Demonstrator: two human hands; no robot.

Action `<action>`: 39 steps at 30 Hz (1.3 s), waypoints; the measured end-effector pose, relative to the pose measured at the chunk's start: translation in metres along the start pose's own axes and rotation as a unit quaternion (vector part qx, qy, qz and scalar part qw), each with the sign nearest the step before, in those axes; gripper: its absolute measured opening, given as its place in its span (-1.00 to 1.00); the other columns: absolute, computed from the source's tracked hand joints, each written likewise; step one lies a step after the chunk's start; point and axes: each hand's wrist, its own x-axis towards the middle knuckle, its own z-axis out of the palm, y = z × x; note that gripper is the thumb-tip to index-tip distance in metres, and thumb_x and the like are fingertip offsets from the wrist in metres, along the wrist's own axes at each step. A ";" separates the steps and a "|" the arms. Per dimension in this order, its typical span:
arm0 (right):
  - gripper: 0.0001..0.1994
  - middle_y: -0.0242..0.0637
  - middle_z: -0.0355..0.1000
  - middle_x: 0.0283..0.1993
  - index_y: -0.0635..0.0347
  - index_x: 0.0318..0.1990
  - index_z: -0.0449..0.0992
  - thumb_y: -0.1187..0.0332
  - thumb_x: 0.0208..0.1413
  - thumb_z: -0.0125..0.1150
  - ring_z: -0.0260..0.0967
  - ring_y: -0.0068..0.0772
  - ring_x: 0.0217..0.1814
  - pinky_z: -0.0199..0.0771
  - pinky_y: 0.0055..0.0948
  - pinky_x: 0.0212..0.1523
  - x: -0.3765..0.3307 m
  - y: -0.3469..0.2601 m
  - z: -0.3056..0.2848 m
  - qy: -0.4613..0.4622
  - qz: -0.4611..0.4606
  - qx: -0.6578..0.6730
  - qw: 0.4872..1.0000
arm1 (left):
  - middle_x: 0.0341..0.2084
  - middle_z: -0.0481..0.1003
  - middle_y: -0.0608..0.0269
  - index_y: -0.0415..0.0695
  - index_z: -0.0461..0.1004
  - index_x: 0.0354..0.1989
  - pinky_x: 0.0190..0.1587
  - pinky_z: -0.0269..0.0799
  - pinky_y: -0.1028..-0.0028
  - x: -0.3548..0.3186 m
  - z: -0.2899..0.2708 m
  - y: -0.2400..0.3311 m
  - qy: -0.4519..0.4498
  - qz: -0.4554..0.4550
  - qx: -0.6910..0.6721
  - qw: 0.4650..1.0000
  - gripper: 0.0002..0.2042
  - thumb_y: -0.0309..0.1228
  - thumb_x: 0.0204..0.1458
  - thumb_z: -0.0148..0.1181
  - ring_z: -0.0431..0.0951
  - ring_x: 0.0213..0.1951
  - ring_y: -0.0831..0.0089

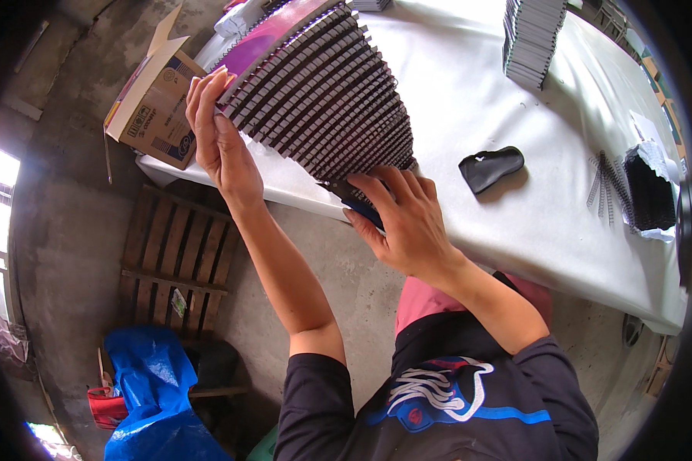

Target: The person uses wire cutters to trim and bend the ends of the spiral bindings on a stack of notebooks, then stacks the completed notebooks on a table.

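A tall stack of wire-bound notebooks (323,100) leans over the near left edge of the table, its rows of dark wire loops facing me. A purple-pink cover tops it. My left hand (227,146) is at the upper left corner of the stack, thumb by the bindings and fingers along the cover's edge. Down at the stack's lower end, my right hand (407,219) is closed round a dark hand tool (363,210) with a blue edge. Its tip touches the lowest bindings; the fingers hide most of it, so its kind is unclear.
On the white-covered table (469,92) lie a black pouch-like thing (492,169), loose wire binding strips (607,184) and a black bundle (648,188) in torn wrapping. Another notebook stack (532,42) stands farther back. An open cardboard box (158,104), wooden pallet (177,261) and blue sheet (150,376) are left.
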 end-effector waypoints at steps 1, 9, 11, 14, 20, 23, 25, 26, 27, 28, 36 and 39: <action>-0.67 -0.19 0.33 -0.16 0.10 -0.04 0.32 0.27 0.04 0.13 0.31 -0.18 -0.16 0.25 -0.20 -0.08 -0.001 0.001 0.001 -0.021 0.011 0.019 1.000 | 0.14 0.22 -0.03 -0.32 0.15 0.18 0.23 0.09 0.28 -0.001 0.000 0.000 -0.001 -0.001 0.002 1.000 -0.58 -0.31 0.24 -0.27 0.22 0.18 0.27; -0.69 -0.16 0.33 -0.16 0.13 -0.05 0.31 0.20 0.12 0.08 0.33 -0.17 -0.16 0.30 -0.25 -0.13 0.001 0.002 -0.009 -0.173 0.282 0.436 0.837 | 0.13 0.22 -0.02 -0.31 0.14 0.18 0.23 0.10 0.26 -0.002 0.001 0.002 0.002 -0.009 0.016 1.000 -0.57 -0.28 0.24 -0.29 0.23 0.17 0.27; -0.68 -0.13 0.31 -0.13 0.12 -0.03 0.31 0.20 0.11 0.09 0.31 -0.15 -0.12 0.28 -0.22 -0.11 -0.010 0.004 0.004 -0.023 0.070 0.155 0.985 | 0.14 0.21 -0.03 -0.31 0.14 0.19 0.23 0.09 0.25 -0.001 -0.002 0.001 0.001 -0.010 0.020 1.000 -0.57 -0.29 0.24 -0.29 0.22 0.19 0.26; -0.63 -0.23 0.27 -0.14 0.03 0.00 0.30 0.18 0.04 0.12 0.23 -0.21 -0.08 0.12 -0.20 -0.04 -0.012 0.012 0.003 0.033 0.012 0.036 0.999 | 0.14 0.21 -0.04 -0.30 0.12 0.20 0.23 0.09 0.26 -0.001 -0.002 -0.003 -0.003 -0.008 0.001 1.000 -0.57 -0.30 0.24 -0.29 0.20 0.20 0.25; -0.58 -0.27 0.27 -0.14 0.01 0.02 0.31 0.18 -0.01 0.17 0.22 -0.25 -0.09 0.07 -0.12 -0.04 -0.007 0.013 0.008 0.048 -0.037 -0.048 0.997 | 0.03 0.36 0.20 -0.26 0.37 0.02 0.27 -0.06 0.28 0.000 0.005 0.002 0.041 -0.018 -0.069 0.997 -0.66 -0.32 0.20 -0.16 0.09 0.23 0.35; -0.59 -0.30 0.27 -0.14 -0.01 0.01 0.33 0.17 -0.02 0.19 0.23 -0.28 -0.10 0.07 -0.13 -0.06 -0.007 0.014 0.009 0.045 -0.049 -0.071 0.995 | 0.13 0.22 -0.04 -0.32 0.14 0.18 0.23 0.10 0.26 0.000 -0.001 -0.001 0.000 -0.008 -0.005 1.000 -0.56 -0.28 0.24 -0.26 0.22 0.19 0.26; -0.60 -0.32 0.28 -0.16 -0.01 -0.01 0.34 0.17 -0.02 0.19 0.24 -0.30 -0.13 0.10 -0.16 -0.09 -0.007 0.017 0.008 0.040 -0.058 -0.085 0.994 | 0.13 0.22 -0.04 -0.31 0.14 0.19 0.22 0.11 0.27 0.000 -0.001 -0.001 0.001 -0.008 -0.004 1.000 -0.56 -0.27 0.23 -0.25 0.22 0.19 0.26; -0.62 -0.33 0.28 -0.18 -0.01 -0.02 0.35 0.18 -0.02 0.18 0.25 -0.31 -0.16 0.13 -0.17 -0.12 -0.007 0.017 0.007 0.037 -0.064 -0.090 0.993 | 0.13 0.22 -0.03 -0.31 0.14 0.19 0.22 0.11 0.27 0.000 -0.001 -0.001 0.002 -0.009 -0.003 1.000 -0.56 -0.27 0.23 -0.25 0.22 0.19 0.26; -0.63 -0.34 0.29 -0.20 0.00 -0.03 0.36 0.18 -0.01 0.18 0.26 -0.31 -0.19 0.17 -0.19 -0.15 -0.007 0.018 0.006 0.034 -0.069 -0.095 0.992 | 0.14 0.22 -0.03 -0.31 0.14 0.19 0.22 0.12 0.27 0.000 -0.001 -0.001 0.006 -0.011 -0.005 1.000 -0.56 -0.27 0.23 -0.24 0.22 0.19 0.26; -0.65 -0.33 0.30 -0.21 0.01 -0.05 0.37 0.19 0.00 0.17 0.28 -0.32 -0.20 0.20 -0.22 -0.18 -0.007 0.019 0.006 0.024 -0.058 -0.065 0.996 | 0.14 0.22 -0.02 -0.30 0.14 0.19 0.22 0.12 0.27 0.000 0.000 -0.001 0.010 -0.013 -0.009 1.000 -0.56 -0.27 0.23 -0.24 0.22 0.19 0.27; -0.72 -0.24 0.35 -0.19 0.09 -0.09 0.37 0.23 0.07 0.13 0.36 -0.24 -0.17 0.32 -0.25 -0.20 0.008 0.016 -0.014 -0.247 0.343 0.472 0.774 | 0.14 0.22 -0.01 -0.30 0.14 0.19 0.21 0.14 0.27 -0.002 0.000 -0.002 0.009 -0.014 -0.011 1.000 -0.56 -0.26 0.23 -0.25 0.22 0.18 0.27; -0.67 -0.20 0.33 -0.16 0.08 -0.04 0.35 0.22 0.05 0.15 0.32 -0.21 -0.14 0.26 -0.19 -0.11 -0.010 0.017 -0.002 -0.010 0.060 0.141 0.988 | 0.14 0.22 -0.02 -0.31 0.13 0.19 0.21 0.14 0.27 0.000 0.002 -0.001 0.014 -0.014 -0.023 1.000 -0.56 -0.27 0.23 -0.26 0.22 0.18 0.26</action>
